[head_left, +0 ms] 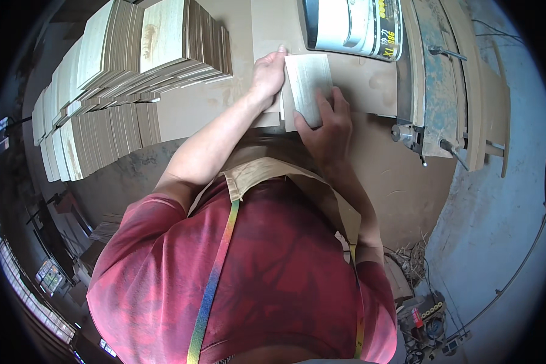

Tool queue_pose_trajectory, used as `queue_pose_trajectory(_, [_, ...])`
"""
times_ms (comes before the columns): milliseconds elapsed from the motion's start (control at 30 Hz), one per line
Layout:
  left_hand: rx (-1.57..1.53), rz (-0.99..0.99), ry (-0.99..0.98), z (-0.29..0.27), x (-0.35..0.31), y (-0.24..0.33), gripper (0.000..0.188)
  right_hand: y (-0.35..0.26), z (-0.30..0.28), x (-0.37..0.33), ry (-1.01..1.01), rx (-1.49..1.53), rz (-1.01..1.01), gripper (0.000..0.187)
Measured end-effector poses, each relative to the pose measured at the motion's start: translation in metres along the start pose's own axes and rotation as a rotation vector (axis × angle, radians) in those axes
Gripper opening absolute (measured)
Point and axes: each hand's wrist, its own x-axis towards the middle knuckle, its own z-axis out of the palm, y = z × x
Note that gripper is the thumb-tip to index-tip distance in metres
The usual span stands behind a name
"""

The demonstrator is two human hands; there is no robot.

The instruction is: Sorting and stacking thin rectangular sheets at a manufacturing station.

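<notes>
A thin, pale wooden board (pixel 308 76) is between my hands over the worktable, just short of the white bucket. My right hand (pixel 329 126) grips its near right part, thumb at the near left and fingers on the upper face. Along the board's left edge lies my left hand (pixel 269 75), closed against that edge with its thumb pointing away from me; its other fingers are mostly hidden. Another pale board edge (pixel 289 115) shows beneath the near left side of the held one.
Tall rows of stacked wooden boards (pixel 118 48) fill the left of the brown worktable (pixel 191 112). A white bucket (pixel 355 27) with a dark label stands at the far side. To the right is a worn blue machine bed (pixel 441 79) with clamp handles. A blue-grey wall lies beyond.
</notes>
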Motion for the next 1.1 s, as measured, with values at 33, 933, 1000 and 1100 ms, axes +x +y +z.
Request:
queue_pose_trajectory(33, [-0.087, -0.039, -0.058, -0.007, -0.001, 0.004, 0.023, -0.001, -0.007, -0.002, 0.005, 0.046, 0.024, 0.063])
queue_pose_trajectory(933, [0.532, 0.151, -0.277, -0.028, -0.010, 0.009, 0.051, 0.090, -0.011, -0.015, 0.085, -0.320, 0.247, 0.075])
queue_pose_trajectory(1000, [0.437, 0.190, -0.360, -0.044, -0.003, 0.001, 0.052, 0.120, -0.017, -0.022, 0.121, -0.383, 0.176, 0.072])
queue_pose_trajectory(1100, [0.167, 0.310, -0.579, -0.066, 0.013, -0.011, 0.057, 0.157, -0.006, -0.009, 0.233, -0.536, -0.046, 0.063])
